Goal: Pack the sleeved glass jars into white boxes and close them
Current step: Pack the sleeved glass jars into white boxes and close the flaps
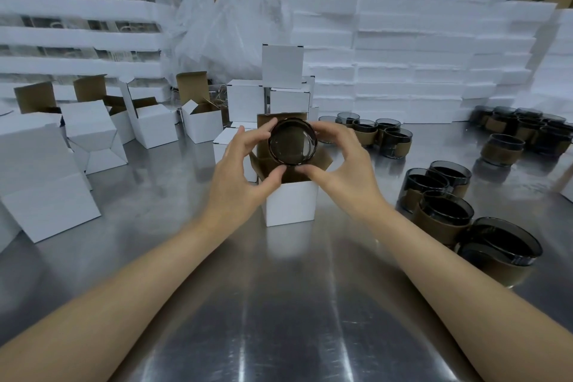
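Jar (pixel 292 142) pinched between both hands' fingertips (pixel 280 171), above open box (pixel 291 205).

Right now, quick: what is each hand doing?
Left hand: fingers and thumb curled round the glass jar, holding it over the open white box.
Right hand: grips the same jar from the other side.

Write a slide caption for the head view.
Both hands, left and right, lower a glass jar into an open white box.
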The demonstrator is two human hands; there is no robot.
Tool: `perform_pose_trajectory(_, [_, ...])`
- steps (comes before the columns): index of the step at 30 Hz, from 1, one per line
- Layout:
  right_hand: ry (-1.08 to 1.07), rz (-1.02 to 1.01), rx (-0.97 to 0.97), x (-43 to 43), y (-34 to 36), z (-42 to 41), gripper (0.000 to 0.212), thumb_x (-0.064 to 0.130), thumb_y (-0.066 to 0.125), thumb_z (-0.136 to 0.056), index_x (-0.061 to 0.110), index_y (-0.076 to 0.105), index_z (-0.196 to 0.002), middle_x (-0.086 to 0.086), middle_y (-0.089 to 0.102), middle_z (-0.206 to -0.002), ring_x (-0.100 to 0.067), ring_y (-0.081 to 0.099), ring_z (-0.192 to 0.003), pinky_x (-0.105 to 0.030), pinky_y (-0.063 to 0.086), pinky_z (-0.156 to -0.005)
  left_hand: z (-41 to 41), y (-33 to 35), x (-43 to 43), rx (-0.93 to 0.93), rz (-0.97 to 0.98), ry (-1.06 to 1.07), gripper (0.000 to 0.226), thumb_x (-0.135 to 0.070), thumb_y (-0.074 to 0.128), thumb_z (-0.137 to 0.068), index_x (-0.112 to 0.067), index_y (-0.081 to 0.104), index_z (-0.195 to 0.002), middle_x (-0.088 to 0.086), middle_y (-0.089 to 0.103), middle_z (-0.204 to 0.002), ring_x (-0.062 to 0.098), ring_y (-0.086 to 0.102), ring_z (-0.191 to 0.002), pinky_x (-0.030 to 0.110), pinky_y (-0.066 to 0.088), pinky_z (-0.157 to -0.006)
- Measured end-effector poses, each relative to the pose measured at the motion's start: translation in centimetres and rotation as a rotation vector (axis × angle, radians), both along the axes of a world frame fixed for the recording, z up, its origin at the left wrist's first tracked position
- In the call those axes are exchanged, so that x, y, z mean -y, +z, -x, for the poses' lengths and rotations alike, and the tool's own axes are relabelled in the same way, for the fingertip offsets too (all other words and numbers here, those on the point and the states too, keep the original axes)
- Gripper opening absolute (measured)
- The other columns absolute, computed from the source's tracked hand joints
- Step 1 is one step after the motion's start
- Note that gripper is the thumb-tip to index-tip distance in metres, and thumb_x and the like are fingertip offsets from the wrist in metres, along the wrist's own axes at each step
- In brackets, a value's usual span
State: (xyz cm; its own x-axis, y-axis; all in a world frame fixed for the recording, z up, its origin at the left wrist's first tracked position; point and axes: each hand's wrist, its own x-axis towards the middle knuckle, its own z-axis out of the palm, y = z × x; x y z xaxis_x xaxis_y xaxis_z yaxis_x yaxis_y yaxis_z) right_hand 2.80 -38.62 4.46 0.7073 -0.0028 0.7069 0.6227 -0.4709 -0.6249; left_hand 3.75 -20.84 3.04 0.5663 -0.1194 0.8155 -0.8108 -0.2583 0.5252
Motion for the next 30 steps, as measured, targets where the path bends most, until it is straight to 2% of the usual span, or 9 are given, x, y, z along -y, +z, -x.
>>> perform_pose_trajectory(3, [0.017, -0.01, 0.053, -0.3, 0.2, 0.2, 0.059, 0.001, 0.08, -0.069, 0.025, 0.056, -0.117, 0.013, 0.059, -0.116, -0.015, 0.056, -0.107, -0.042, 0.044, -0.097, -0.2, 0.1, 0.0, 0.069, -0.047, 0.026, 0.061, -0.003, 0.072, -0.075, -0.019, 0.046, -0.128, -0.029, 0.046, -0.132, -0.003, 0.045, -0.125, 0.056, 0.033, -0.11])
perform_pose_trajectory(7, [0.025, -0.017, 0.085, -0.8, 0.4, 0.4, 0.056, -0.005, 0.077, -0.07, 0.023, 0.055, -0.113, 0.02, 0.056, -0.118, -0.017, 0.057, -0.106, -0.035, 0.046, -0.092, -0.3, 0.1, 0.0, 0.11, -0.077, 0.061, 0.063, -0.004, 0.07, -0.074, -0.014, 0.045, -0.131, -0.013, 0.047, -0.131, 0.008, 0.045, -0.126, 0.053, 0.035, -0.109])
perform_pose_trajectory(13, [0.057, 0.034, 0.115, -0.8, 0.4, 0.3, 0.055, -0.011, 0.071, -0.07, 0.006, 0.056, -0.121, -0.004, 0.052, -0.119, -0.008, 0.053, -0.111, -0.021, 0.046, -0.094, -0.6, -0.2, 0.0, 0.119, -0.064, 0.104, 0.065, -0.006, 0.075, -0.074, -0.017, 0.044, -0.13, -0.007, 0.049, -0.128, 0.014, 0.048, -0.124, 0.037, 0.038, -0.108])
perform_pose_trajectory(17, [0.15, 0.052, 0.075, -0.9, 0.3, 0.5, 0.064, -0.005, 0.067, -0.074, 0.006, 0.047, -0.133, -0.006, 0.05, -0.127, -0.011, 0.049, -0.121, -0.028, 0.042, -0.105, -1.0, -0.5, -0.3, 0.144, -0.078, 0.133, 0.069, -0.016, 0.082, -0.072, -0.013, 0.045, -0.13, 0.0, 0.044, -0.124, 0.014, 0.047, -0.116, 0.02, 0.036, -0.103])
perform_pose_trajectory(20, [0.244, 0.044, 0.018, -0.8, 0.4, 1.0, 0.063, 0.006, 0.064, -0.078, 0.015, 0.04, -0.136, 0.002, 0.052, -0.131, -0.006, 0.048, -0.126, -0.028, 0.039, -0.108, -1.0, -0.8, -0.3, 0.167, -0.09, 0.136, 0.076, -0.025, 0.084, -0.07, -0.019, 0.043, -0.133, 0.005, 0.04, -0.122, 0.013, 0.045, -0.114, 0.014, 0.036, -0.098])
perform_pose_trajectory(24, [0.166, 0.184, -0.005, -1.1, 0.4, 1.1, 0.075, 0.034, 0.082, -0.071, 0.024, 0.045, -0.136, 0.015, 0.051, -0.131, -0.005, 0.046, -0.124, -0.022, 0.039, -0.102, -0.9, -1.0, -0.1, 0.194, -0.091, 0.16, 0.079, -0.028, 0.083, -0.068, -0.023, 0.039, -0.133, 0.004, 0.037, -0.118, 0.015, 0.043, -0.113, 0.017, 0.038, -0.099])
perform_pose_trajectory(28, [0.122, 0.167, 0.045, -1.5, 0.3, 0.9, 0.073, 0.024, 0.086, -0.068, 0.012, 0.051, -0.131, 0.002, 0.053, -0.127, -0.004, 0.048, -0.118, -0.012, 0.034, -0.101, -0.7, -0.9, 0.1, 0.237, -0.1, 0.149, 0.07, -0.029, 0.076, -0.073, -0.019, 0.039, -0.132, 0.003, 0.038, -0.119, 0.029, 0.049, -0.112, 0.024, 0.041, -0.098])
perform_pose_trajectory(30, [0.095, 0.144, 0.082, -1.3, 0.3, 0.7, 0.068, 0.022, 0.084, -0.069, 0.01, 0.054, -0.128, -0.003, 0.051, -0.123, -0.005, 0.05, -0.115, -0.014, 0.038, -0.098, -0.6, -0.7, 0.3, 0.21, -0.089, 0.143, 0.069, -0.027, 0.075, -0.073, -0.018, 0.041, -0.133, 0.002, 0.04, -0.123, 0.032, 0.05, -0.114, 0.03, 0.043, -0.099])
